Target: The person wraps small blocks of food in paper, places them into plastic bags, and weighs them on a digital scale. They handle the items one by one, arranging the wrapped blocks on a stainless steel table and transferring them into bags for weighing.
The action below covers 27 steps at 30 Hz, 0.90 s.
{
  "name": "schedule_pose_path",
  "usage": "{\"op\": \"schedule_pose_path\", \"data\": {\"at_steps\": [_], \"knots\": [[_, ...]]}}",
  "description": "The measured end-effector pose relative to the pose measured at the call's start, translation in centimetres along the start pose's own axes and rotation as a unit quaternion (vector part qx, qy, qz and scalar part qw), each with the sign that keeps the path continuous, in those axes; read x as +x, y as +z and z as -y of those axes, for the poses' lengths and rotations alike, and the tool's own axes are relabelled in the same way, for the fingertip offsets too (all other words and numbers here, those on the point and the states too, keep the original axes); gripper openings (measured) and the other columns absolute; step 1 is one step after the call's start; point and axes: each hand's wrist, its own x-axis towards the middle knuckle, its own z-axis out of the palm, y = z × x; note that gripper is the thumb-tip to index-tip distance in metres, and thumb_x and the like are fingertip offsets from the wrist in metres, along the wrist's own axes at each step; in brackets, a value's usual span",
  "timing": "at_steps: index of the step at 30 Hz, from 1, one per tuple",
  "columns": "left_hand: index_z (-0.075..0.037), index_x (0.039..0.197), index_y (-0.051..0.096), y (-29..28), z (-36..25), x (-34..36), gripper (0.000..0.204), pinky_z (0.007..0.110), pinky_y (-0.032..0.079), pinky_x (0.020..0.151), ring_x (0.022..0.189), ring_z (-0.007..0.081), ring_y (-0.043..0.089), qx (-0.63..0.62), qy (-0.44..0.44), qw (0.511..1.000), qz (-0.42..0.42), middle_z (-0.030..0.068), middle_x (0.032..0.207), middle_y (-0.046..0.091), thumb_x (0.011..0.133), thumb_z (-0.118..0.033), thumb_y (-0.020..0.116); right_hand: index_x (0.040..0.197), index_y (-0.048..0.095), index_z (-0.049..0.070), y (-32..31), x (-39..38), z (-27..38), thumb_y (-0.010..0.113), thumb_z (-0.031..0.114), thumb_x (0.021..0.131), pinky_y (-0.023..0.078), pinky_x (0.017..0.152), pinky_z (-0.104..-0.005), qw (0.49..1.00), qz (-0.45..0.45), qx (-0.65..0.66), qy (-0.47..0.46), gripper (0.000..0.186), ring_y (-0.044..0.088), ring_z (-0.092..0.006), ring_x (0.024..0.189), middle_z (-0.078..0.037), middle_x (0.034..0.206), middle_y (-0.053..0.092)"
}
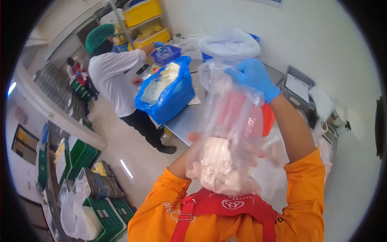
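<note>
The clear bag (238,117) is upright before the red apron (225,205), a pale lump (217,161) low inside. The right hand (254,76) pinches its top; the left hand (194,137) lies behind, its closure hidden. Sound handling probably needs steady support underneath.

Upright clear plastic bag (227,127), pale lumpy mass (217,165) low inside.

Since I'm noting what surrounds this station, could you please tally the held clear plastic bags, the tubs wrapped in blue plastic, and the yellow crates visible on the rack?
Held clear plastic bag: 1
Blue-wrapped tub: 1
Yellow crates, upper and lower: 2
Total: 4
</note>
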Motion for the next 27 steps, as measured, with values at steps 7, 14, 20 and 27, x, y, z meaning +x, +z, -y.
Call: {"op": "schedule_pose_path", "data": {"at_steps": [7,14,20,27], "knots": [[0.000,0.097,0.064,-0.4,1.4,-3.5,0.022,0.033,0.050,0.069,0.074,0.0200,0.061,0.030,-0.024,0.996,-0.084,0.0092,0.084,0.065,0.077,-0.007,0.062,0.062,0.062,0.001,2.7,0.5,2.4,0.069,0.035,0.088,0.042,0.054,-0.0422,0.995,-0.050,0.008,-0.081,0.043,0.050,-0.0334,0.054,-0.016,0.063,0.057],[0.001,0.112,0.068,-1.1,-3.7,-11.7,0.028,0.034,0.050,0.085,0.093,0.0194,0.063,0.310,-0.234,0.754,-0.529,0.0124,0.101,0.071,0.088,-0.010,0.060,0.074,0.067,0.004,-4.3,0.3,7.3,0.074,0.023,0.081,0.047,0.061,-0.0395,0.986,-0.121,-0.024,-0.109,0.022,0.060,-0.0275,0.066,-0.011,0.074,0.062],[-0.002,0.129,0.058,0.5,-6.5,-16.1,0.043,0.037,0.048,0.090,0.103,0.0253,0.063,0.536,-0.284,0.642,-0.469,0.0190,0.116,0.067,0.089,-0.018,0.062,0.081,0.069,0.007,1.7,-0.9,11.5,0.069,0.020,0.079,0.051,0.065,-0.0444,0.928,-0.087,-0.224,-0.287,0.013,0.067,-0.0298,0.072,-0.012,0.079,0.067],[-0.007,0.097,0.055,-0.6,-10.0,-17.5,0.018,0.040,0.047,0.071,0.081,0.0279,0.062,0.618,-0.350,0.463,-0.530,0.0144,0.089,0.064,0.088,-0.017,0.067,0.078,0.068,0.010,8.3,-4.1,8.8,0.062,0.015,0.079,0.052,0.061,-0.0463,0.954,0.225,-0.067,-0.184,0.008,0.068,-0.0337,0.063,-0.016,0.064,0.065]]}}
